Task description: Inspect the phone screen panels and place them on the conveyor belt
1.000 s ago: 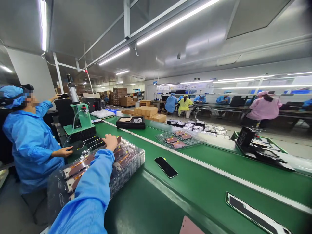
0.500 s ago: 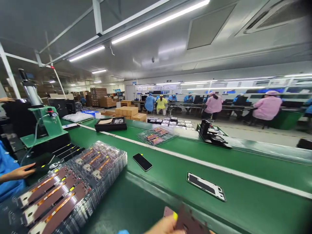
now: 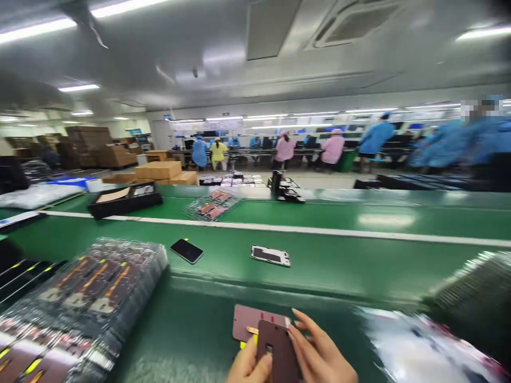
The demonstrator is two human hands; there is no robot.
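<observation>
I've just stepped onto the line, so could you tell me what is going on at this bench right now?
The person holds a brown part upright in both hands, left hand and right hand, low over the green bench. A pinkish plate lies flat just behind it. A stack of clear trays with similar parts sits to the left. On the belt lie a dark phone and a frame. Other people work at far tables.

Matt green belt, smooth, catching soft glare from the lights. Glossy black phone lies on it, glass-slick. Clear shiny plastic trays stacked, crinkly with reflections. Dull maroon panel between both hands, matt and smooth. Plain brown cardboard boxes behind, paper-rough.
</observation>
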